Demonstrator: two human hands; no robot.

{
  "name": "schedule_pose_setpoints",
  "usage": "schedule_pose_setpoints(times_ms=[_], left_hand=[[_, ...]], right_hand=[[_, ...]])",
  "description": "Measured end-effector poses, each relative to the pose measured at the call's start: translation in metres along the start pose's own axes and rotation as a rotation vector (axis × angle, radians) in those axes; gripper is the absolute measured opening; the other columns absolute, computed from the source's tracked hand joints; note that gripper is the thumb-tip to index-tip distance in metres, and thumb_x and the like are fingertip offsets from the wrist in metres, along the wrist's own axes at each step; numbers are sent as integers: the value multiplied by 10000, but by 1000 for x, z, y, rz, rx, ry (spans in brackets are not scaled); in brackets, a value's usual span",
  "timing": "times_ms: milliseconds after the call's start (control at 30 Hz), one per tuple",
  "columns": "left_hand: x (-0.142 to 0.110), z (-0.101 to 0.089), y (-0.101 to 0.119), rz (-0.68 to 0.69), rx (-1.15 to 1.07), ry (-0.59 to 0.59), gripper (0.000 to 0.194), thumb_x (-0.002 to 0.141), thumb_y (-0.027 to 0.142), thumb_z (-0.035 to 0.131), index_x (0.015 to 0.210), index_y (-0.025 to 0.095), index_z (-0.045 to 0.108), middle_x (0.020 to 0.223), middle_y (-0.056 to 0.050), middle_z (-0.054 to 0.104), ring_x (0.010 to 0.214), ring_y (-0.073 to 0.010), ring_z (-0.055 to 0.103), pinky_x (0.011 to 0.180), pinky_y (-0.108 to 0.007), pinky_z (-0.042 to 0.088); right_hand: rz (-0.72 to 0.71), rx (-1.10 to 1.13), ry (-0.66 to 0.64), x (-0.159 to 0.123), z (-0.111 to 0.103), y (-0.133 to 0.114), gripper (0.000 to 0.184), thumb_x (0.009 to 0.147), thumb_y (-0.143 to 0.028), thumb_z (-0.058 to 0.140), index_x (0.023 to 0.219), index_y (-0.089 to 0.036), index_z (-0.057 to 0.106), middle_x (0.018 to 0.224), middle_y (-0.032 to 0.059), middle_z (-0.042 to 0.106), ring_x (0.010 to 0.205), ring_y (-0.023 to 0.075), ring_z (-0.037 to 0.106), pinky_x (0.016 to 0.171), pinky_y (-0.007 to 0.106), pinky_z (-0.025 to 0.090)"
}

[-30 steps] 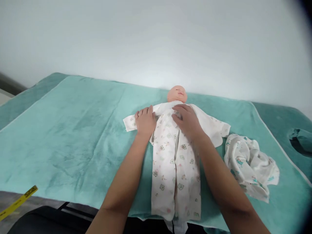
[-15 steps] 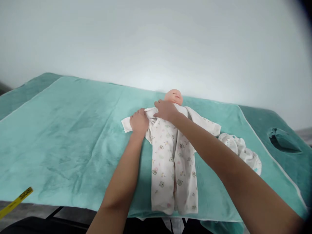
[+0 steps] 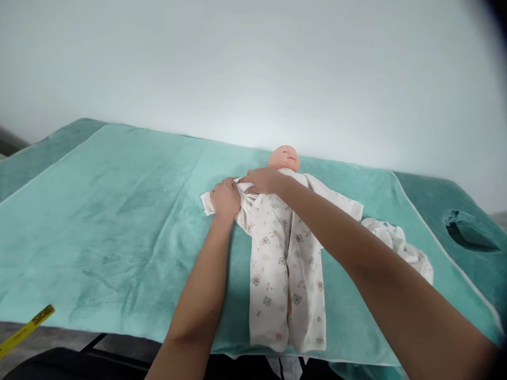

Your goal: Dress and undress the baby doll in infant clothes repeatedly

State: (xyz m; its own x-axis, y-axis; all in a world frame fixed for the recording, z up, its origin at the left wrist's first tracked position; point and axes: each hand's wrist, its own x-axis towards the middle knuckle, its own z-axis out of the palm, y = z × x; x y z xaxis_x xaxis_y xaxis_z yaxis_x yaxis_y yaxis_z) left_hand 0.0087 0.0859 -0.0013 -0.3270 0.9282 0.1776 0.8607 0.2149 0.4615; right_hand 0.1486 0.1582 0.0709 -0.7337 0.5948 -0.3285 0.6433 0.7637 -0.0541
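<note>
A baby doll (image 3: pixel 284 158) lies on its back, its head toward the wall. White printed baby clothes (image 3: pixel 271 274) cover its body and legs, with one sleeve stretched to each side. My left hand (image 3: pixel 226 199) is closed around the sleeve on the left, and the cuff sticks out past it. Close beside it, my right hand (image 3: pixel 261 181) pinches the sleeve's cloth near the doll's shoulder. Its forearm crosses over the doll's chest and hides part of the clothes. Whether the doll's arm is inside the held sleeve cannot be seen.
Crumpled white printed cloth (image 3: pixel 400 243) lies right of the doll, partly behind my right forearm. A turquoise sheet (image 3: pixel 119 221) covers the padded table, which has an oval hole (image 3: pixel 469 232) at right. Behind stands a white wall (image 3: pixel 237 68). Yellow tape (image 3: pixel 27 330) shows at lower left.
My right hand has shifted slightly left and down along the sleeve, closer to my left hand. My left hand keeps its hold. The whole view has shifted a little.
</note>
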Motion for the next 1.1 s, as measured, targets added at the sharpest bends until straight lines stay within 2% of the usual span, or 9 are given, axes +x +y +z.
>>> schedule_pose_setpoints(times_ms=[167,333,533,633,767,933,1033,1100], left_hand=[[-1,-11,3,-50,-79,-43,366,990,264,347,1186,254,657,1137,-82,728,1078,-280,649,841,-366,444],[-3,-12,-5,-111,-195,-102,363,940,232,393,1176,275,666,1158,-67,728,1063,-278,659,809,-364,458],[-7,-6,-21,-65,-322,-137,414,868,171,461,1232,268,631,1236,-34,702,1123,-230,641,890,-328,467],[-9,-8,-23,10,-355,-173,505,828,167,524,1316,292,568,1227,-18,699,1127,-224,638,933,-333,464],[-15,-17,-18,79,-355,-125,634,793,193,613,1411,248,482,1332,-67,621,1182,-230,602,1003,-348,449],[-31,-36,-18,57,-97,-67,398,886,346,573,1264,239,638,1215,-115,646,1176,-326,566,988,-442,450],[-36,-40,-22,31,13,-76,375,902,363,548,1239,234,655,1203,-129,648,1192,-357,533,974,-471,450],[-36,-39,-22,19,36,-81,375,903,375,544,1234,238,655,1213,-130,640,1194,-358,531,971,-473,453]], right_hand=[[60,-48,87,2,7,22,471,960,-570,467,1372,-362,562,1202,83,630,953,264,625,774,331,396],[108,-152,180,-25,-5,36,374,970,-515,456,1242,-329,630,1120,75,615,947,256,601,731,320,386],[149,-157,163,-45,-17,29,343,974,-475,464,1244,-335,622,1109,63,596,974,251,585,741,322,401],[186,-102,151,-48,-22,22,364,978,-472,458,1285,-336,599,1134,64,595,961,248,594,747,330,411],[208,-47,147,-49,-24,4,384,972,-477,463,1295,-315,591,1151,74,606,957,253,609,747,337,427],[129,-20,171,-36,-3,-8,405,969,-410,463,1331,-266,574,1245,92,626,1064,286,607,825,382,466],[96,43,254,-32,17,5,439,964,-377,472,1376,-251,555,1348,88,609,1175,296,575,920,416,471],[85,122,347,-42,32,20,459,969,-393,470,1402,-259,540,1411,64,584,1281,286,522,1027,437,434]])
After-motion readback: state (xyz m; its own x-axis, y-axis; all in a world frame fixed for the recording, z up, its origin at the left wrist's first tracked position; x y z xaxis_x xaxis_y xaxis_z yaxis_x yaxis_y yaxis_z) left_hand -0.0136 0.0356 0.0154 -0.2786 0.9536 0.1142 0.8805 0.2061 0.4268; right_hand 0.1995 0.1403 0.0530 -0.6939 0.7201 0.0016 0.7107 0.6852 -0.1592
